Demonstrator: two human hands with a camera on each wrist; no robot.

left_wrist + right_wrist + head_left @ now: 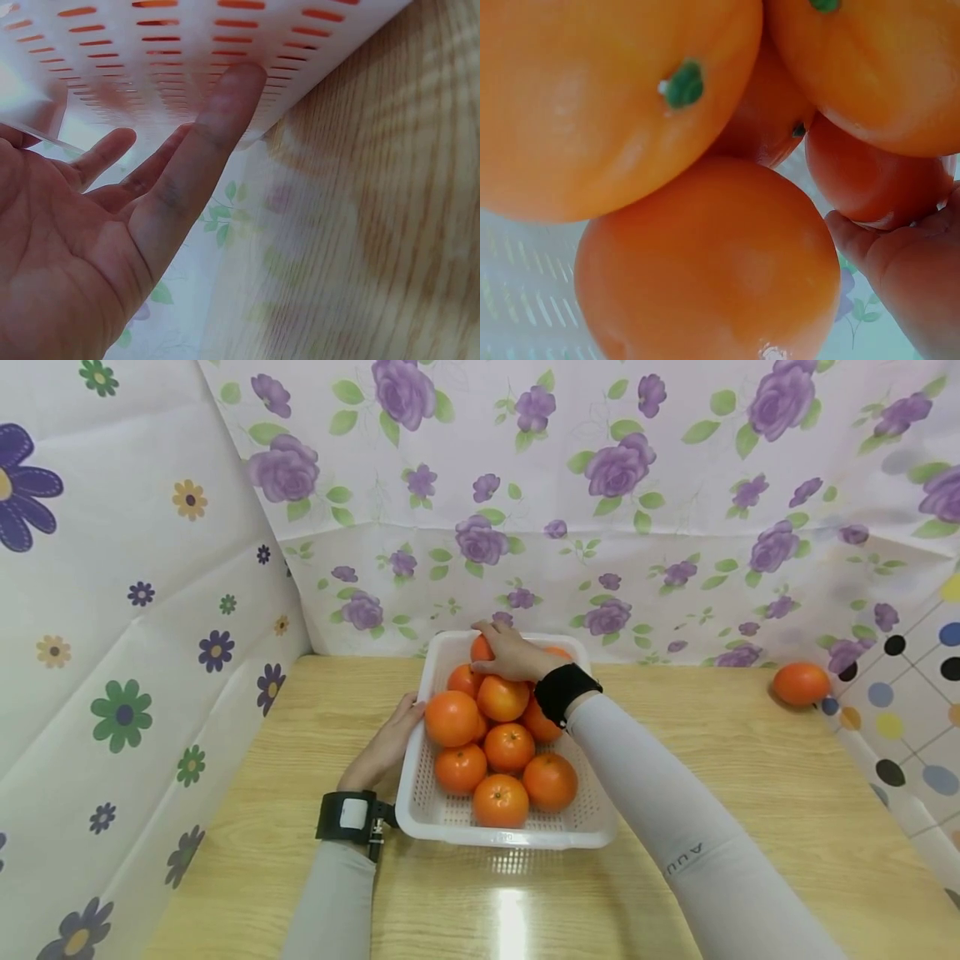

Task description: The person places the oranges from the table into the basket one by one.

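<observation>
A white plastic basket [504, 837] with slotted walls holds a heap of oranges [510, 747]. My left hand [386, 746] is at the basket's left side, palm toward it. In the left wrist view its fingers [180, 180] are fairly straight, one fingertip against the slotted wall. My right hand [512, 652] reaches over the heap to the back of the basket. Its thumb and fingers curve round an orange [482, 648], which the hand partly covers. In the right wrist view, fingers [900, 259] touch that orange [881, 180], and larger oranges [705, 255] fill the foreground.
A single reddish-orange fruit [801, 684] lies at the table's right edge, by a dotted sheet [915, 710]. Flowered sheets [480, 585] rise behind the wooden table [712, 727] and on its left. The basket's back end stands close to the rear sheet.
</observation>
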